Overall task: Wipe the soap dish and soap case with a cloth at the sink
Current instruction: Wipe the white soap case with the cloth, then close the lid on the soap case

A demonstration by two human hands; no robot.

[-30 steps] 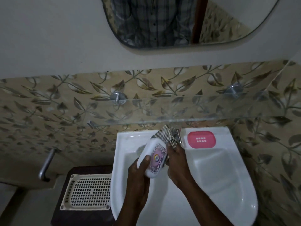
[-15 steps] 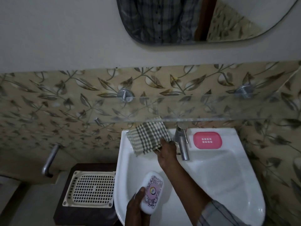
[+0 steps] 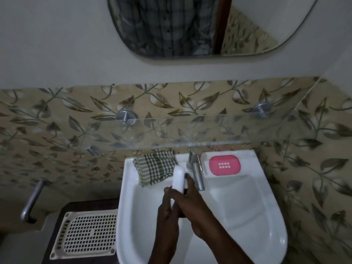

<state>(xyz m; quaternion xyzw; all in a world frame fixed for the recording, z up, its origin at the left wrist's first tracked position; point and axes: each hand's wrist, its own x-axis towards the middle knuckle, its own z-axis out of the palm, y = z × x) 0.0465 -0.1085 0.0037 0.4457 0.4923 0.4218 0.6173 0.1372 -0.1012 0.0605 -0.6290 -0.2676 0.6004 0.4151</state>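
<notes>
Both hands hold the white soap case edge-on over the basin of the white sink. My left hand grips its lower left side and my right hand clasps its right side. The checked cloth lies draped over the sink's back left rim, touched by neither hand. The pink soap dish rests on the back right ledge of the sink, right of the steel tap.
A glass shelf juts out just above the tap and cloth. A cream perforated tray lies on a dark stand left of the sink. A steel handle sticks out at far left. A mirror hangs above.
My right hand laid the cloth on the sink's back left rim and let go of it. It then came back and joined my left hand on the soap case, which now stands edge-on.
</notes>
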